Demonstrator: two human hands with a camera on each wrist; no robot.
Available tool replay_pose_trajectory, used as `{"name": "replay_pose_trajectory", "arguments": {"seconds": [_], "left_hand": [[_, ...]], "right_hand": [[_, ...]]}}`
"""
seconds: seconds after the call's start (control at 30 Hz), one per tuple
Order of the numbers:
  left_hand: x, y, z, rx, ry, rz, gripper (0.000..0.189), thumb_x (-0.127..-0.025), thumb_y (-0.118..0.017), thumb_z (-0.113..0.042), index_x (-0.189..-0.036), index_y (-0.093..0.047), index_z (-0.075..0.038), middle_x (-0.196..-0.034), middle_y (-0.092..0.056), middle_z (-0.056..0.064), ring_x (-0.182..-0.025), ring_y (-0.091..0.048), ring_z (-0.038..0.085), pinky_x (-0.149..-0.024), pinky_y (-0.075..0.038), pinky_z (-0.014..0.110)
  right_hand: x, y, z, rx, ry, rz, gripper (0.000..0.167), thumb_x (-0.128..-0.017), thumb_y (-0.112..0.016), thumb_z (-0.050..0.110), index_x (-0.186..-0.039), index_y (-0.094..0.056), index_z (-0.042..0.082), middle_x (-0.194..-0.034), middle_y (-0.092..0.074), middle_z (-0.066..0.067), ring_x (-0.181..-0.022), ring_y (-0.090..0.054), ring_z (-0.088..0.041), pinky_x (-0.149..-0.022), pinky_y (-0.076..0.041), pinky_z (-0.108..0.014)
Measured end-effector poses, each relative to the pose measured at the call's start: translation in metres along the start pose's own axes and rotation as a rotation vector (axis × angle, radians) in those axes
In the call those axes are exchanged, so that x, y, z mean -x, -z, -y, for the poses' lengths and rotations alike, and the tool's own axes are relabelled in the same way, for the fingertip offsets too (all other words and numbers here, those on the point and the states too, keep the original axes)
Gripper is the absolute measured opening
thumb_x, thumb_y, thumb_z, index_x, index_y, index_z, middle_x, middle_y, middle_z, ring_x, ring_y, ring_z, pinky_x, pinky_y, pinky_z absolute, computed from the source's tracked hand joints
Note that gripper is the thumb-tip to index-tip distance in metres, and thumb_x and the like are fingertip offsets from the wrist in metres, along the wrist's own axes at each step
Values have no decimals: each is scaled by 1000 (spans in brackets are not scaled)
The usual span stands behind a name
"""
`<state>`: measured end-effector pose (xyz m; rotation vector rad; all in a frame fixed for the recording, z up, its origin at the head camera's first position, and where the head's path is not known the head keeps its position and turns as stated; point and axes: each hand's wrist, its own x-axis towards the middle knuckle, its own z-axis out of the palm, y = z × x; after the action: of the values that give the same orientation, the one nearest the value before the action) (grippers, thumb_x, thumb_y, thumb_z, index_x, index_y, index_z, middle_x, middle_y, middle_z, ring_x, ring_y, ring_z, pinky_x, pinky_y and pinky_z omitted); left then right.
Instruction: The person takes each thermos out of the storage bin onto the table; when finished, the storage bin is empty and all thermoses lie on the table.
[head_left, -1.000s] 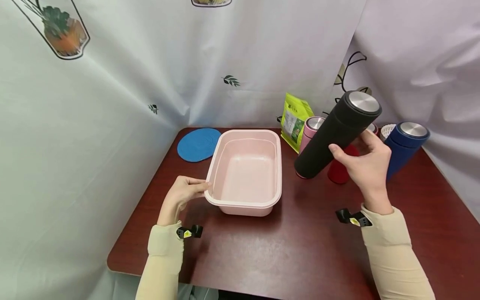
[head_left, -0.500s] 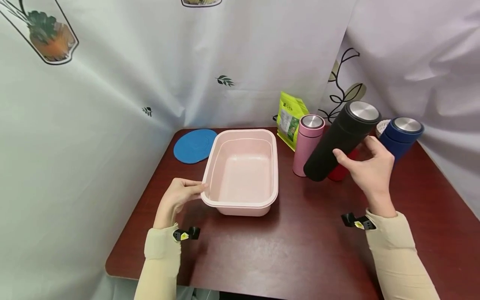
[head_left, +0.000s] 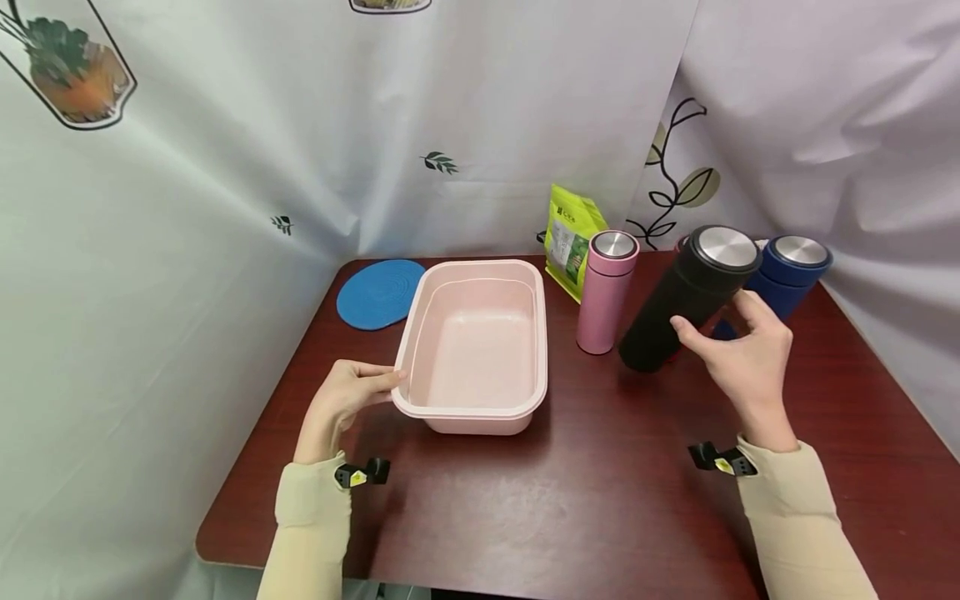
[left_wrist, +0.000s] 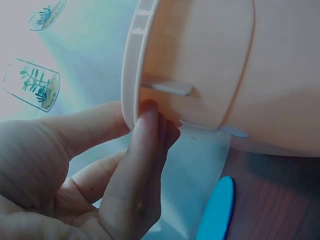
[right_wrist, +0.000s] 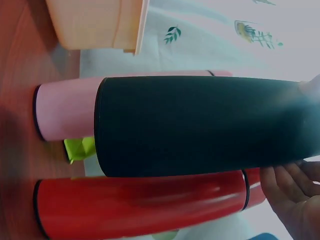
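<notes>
My left hand (head_left: 343,404) pinches the near left rim of a pale pink plastic basin (head_left: 468,413), thumb on one side and fingers on the other in the left wrist view. The basin has nothing in it. With thumb and fingers, my right hand (head_left: 750,360) grips a black thermos (head_left: 670,310) with a steel-topped lid. It leans, lid to the right, and its base is off the table in the right wrist view. Left of it a pink thermos (head_left: 604,304) stands upright. Behind it is a red thermos (right_wrist: 145,205), mostly hidden in the head view.
A blue thermos (head_left: 787,279) stands at the right, beyond my right hand. Behind the pink thermos is a lime-green pouch (head_left: 573,242). A flat blue mat (head_left: 380,293) lies at the table's back left corner. Patterned white cloth (head_left: 480,125) hangs behind the table.
The black thermos has come down and moved right, off from in front of the pink thermos, which now shows fully. My left hand keeps its hold on the basin rim.
</notes>
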<state>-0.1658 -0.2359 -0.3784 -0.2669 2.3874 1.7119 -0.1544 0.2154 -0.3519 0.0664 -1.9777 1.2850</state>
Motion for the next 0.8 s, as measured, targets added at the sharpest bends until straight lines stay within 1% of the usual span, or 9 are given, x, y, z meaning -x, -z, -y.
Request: {"name": "replay_pose_trajectory", "arguments": {"seconds": [0.07, 0.17, 0.3, 0.4, 0.5, 0.63, 0.73, 0.8], "left_hand": [[0, 0, -1, 1, -1, 4, 45, -87, -74, -14, -120, -61, 15, -109, -69, 26, -80, -72, 15, -84, -58, 42], [0, 0, -1, 3, 0, 5, 46, -87, -75, -15, -120, -62, 15, -109, -69, 25, -80, -72, 16, -83, -59, 41], [0, 0, -1, 8, 4, 3, 46, -87, -75, -15, -120, -62, 15, -109, -69, 25, -80, -72, 15, -81, -60, 39], [0, 0, 0, 15, 4, 5, 47, -87, -75, -15, -120, -61, 15, -109, -69, 24, -80, -72, 15, -79, -61, 37], [-1, -1, 0, 20, 6, 6, 47, -87, -75, -15, -120, -61, 15, -109, -69, 24, -79, -72, 15, -79, -61, 36], [-1, -1, 0, 21, 8, 4, 47, -87, -75, -15, -120, -61, 15, -107, -70, 23, -79, -72, 15, -80, -60, 38], [-1, -1, -1, 24, 9, 6, 47, -87, -75, -14, -120, -61, 15, -105, -70, 21, -79, -71, 14, -81, -60, 38], [0, -1, 0, 25, 10, 9, 47, -87, -75, -14, -120, -61, 15, -105, -70, 21, -79, -71, 14, -81, -60, 38]], "right_hand": [[1, 3, -6, 10, -1, -5, 50, -68, -83, -4, -116, -71, 3, -96, -60, 26, -86, -58, 6, -80, -46, -4], [2, 8, -22, 36, -8, -12, 54, -66, -85, -4, -117, -71, 5, -98, -60, 26, -89, -58, 6, -83, -47, -5], [4, 15, -41, 71, -22, -14, 58, -65, -87, 0, -119, -72, 14, -99, -62, 25, -91, -59, 5, -83, -47, -5], [6, 21, -48, 100, -23, -18, 59, -65, -88, 4, -120, -72, 22, -101, -63, 25, -91, -60, 5, -79, -47, -5], [9, 27, -51, 130, -16, -31, 58, -66, -89, 9, -119, -72, 25, -100, -62, 27, -87, -58, 4, -71, -45, -5], [13, 33, -56, 157, -8, -52, 53, -66, -88, 11, -116, -74, 19, -95, -59, 31, -83, -54, 3, -67, -39, -8], [16, 38, -62, 173, -9, -72, 51, -66, -88, 11, -115, -74, 13, -90, -56, 33, -83, -52, 7, -69, -36, -11], [17, 41, -65, 189, -16, -88, 51, -66, -88, 12, -115, -73, 12, -87, -54, 35, -83, -51, 9, -70, -35, -11]]}}
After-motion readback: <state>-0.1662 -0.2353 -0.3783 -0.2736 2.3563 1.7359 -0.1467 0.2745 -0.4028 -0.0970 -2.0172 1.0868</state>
